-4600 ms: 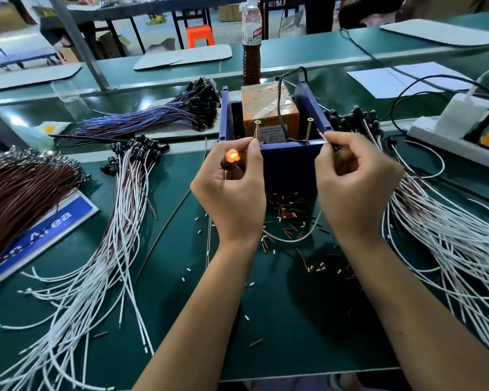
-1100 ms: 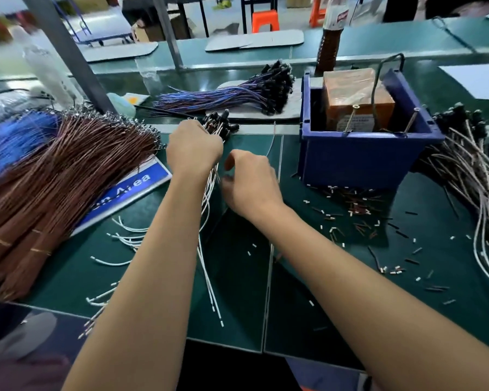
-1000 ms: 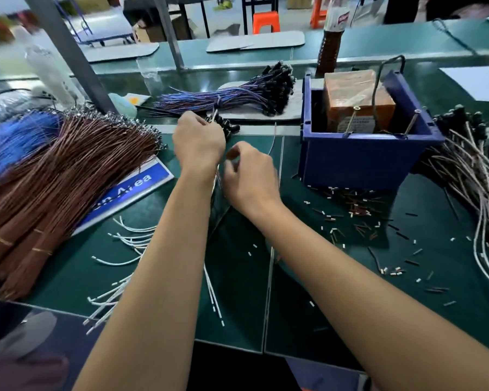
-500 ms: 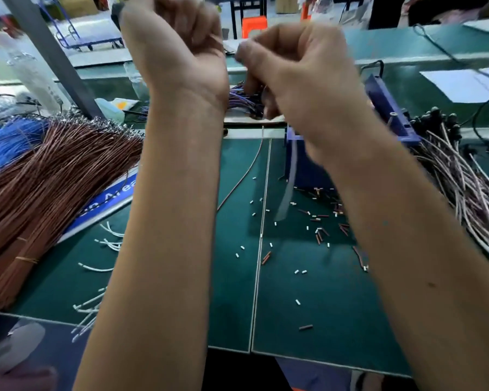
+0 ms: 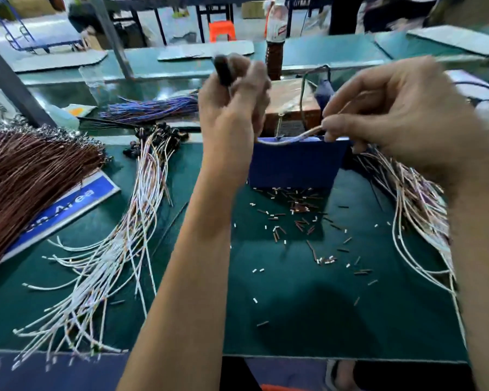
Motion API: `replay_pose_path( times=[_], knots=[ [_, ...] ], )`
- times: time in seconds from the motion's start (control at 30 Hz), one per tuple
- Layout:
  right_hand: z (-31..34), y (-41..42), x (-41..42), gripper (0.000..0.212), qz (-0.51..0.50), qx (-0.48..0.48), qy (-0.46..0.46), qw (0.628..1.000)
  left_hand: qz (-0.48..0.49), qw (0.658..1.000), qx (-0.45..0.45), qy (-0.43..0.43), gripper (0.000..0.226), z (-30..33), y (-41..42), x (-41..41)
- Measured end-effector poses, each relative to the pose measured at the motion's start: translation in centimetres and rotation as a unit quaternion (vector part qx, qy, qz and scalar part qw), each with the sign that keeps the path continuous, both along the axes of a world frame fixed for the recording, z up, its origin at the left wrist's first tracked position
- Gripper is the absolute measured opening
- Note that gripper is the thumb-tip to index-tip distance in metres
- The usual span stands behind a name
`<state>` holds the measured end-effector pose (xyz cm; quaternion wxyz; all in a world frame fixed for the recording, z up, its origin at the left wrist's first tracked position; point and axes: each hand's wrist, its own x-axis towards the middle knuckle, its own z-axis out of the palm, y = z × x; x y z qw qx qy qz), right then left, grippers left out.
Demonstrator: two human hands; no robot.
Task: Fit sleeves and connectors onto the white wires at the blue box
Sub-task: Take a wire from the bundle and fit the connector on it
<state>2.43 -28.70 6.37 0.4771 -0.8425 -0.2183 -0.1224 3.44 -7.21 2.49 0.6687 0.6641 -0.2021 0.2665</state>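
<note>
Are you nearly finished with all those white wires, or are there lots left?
Hard to say. One white wire is in hand now: the right hand pinches it above the blue box while the left hand holds its black end. Big bunches lie on the left and the right; which one is finished is unclear.

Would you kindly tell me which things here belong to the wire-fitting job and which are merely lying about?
In the job: white wire held between left hand and right hand; blue box; white wire pile.
Lying about: brown wire bundle; drink bottle; blue sign.
</note>
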Motion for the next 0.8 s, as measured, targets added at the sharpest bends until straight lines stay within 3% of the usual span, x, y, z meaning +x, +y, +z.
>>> replay_pose_path(
  times=[0.17, 0.23, 0.37, 0.5, 0.63, 0.8],
  knots=[
    [-4.3, -0.1, 0.8, 0.008, 0.03, -0.047, 0.081, 0.995, -0.061, 0.973, 0.223, -0.016, 0.005, -4.0, -1.0, 1.4],
    [-5.9, -0.1, 0.7, 0.008, 0.032, -0.024, 0.098, 0.994, -0.066, 0.96, 0.268, -0.04, 0.014, -5.0, -0.9, 1.3],
    [-7.9, -0.2, 0.9, 0.01, 0.017, 0.043, 0.095, 0.994, -0.095, 0.957, 0.272, 0.011, 0.016, -7.1, -0.7, 1.4],
    [-8.9, 0.1, 0.9, 0.01, 0.002, 0.089, 0.082, 0.993, -0.127, 0.971, 0.186, 0.081, 0.013, -8.6, -1.3, 1.4],
    [-9.8, -0.4, 0.8, 0.001, 0.021, 0.08, 0.087, 0.993, -0.129, 0.97, 0.174, 0.11, 0.01, -9.0, -1.1, 1.6],
    [-10.6, -0.4, 0.7, 0.008, -0.001, 0.072, 0.073, 0.995, -0.105, 0.966, 0.199, 0.125, 0.005, -9.0, -0.9, 1.5]
  ],
)
